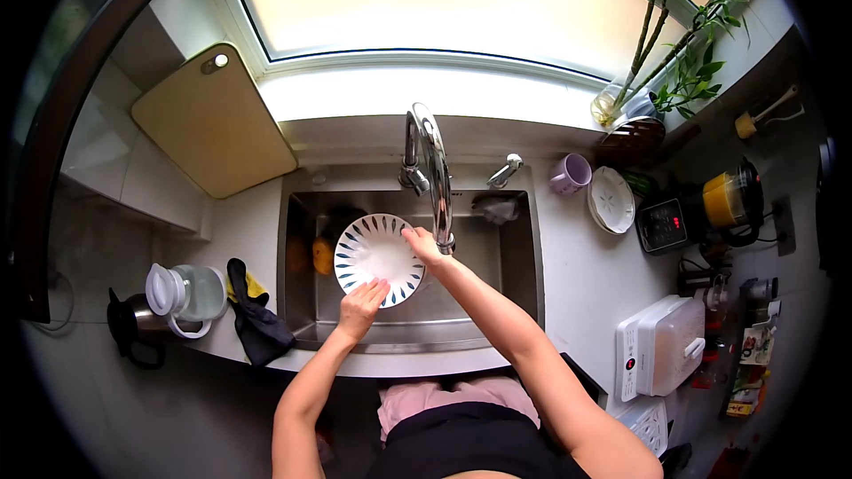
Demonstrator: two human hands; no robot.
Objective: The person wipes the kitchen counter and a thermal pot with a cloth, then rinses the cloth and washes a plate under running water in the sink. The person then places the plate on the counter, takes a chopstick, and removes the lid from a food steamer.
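A white plate (377, 253) with blue leaf-shaped marks round its rim is held over the left half of the steel sink (479, 302). My right hand (424, 246) grips its right edge, close to the faucet spout. At the near edge my left hand (362, 306) holds the rim, fingers resting on the plate's upper face. The parts of both hands under the plate are hidden. Above the sink arches the chrome faucet (432, 151); whether water runs cannot be made out. An orange-yellow item (323, 255) lies in the sink, left of the plate.
On the left stand a cutting board (213, 124), a clear pitcher (200, 293), a kettle (138, 324) and a dark cloth (257, 324). To the right are a purple mug (571, 174), a white dish (612, 200), a blender (728, 200) and a white lidded appliance (670, 346).
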